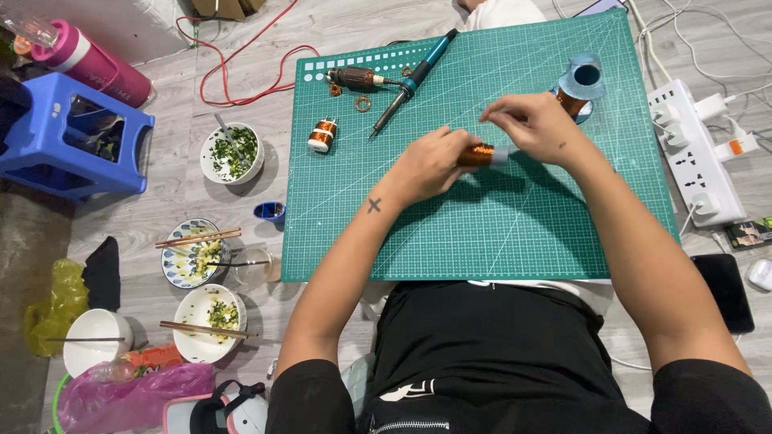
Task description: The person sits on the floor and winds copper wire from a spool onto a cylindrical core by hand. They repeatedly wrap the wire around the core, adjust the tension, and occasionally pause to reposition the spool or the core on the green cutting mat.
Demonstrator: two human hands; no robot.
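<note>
Head view, one entry. Left hand (430,165): grip closed around a small copper wire coil (480,155), held just above the middle of the green cutting mat (482,233), which lies on the wooden floor (173,185). Right hand (535,124): fingertips pinched together at the coil's pale end, apparently on fine wire or tape; what they pinch is too small to tell. Step in hand, by judgement: winding or finishing the coil's wrap; the next move would call for a steady left-hand hold and even tension from the right. On the mat: a second copper coil (323,134) standing upright near the left edge; a small motor armature (355,78) and a teal-handled soldering iron (414,76) near the top edge; loose copper rings beside them; a blue tape roll (585,76) standing over a further copper spool at the upper right. Containers, on the floor left of the mat: white bowl (232,153) with chopped greens and a spoon; patterned bowl (191,253) with food scraps, chopsticks across it; white bowl (211,321) with scraps and chopsticks; plain white bowl (96,341), contents not visible; small blue cup (269,211). White power strip (696,153) right of the mat.
</note>
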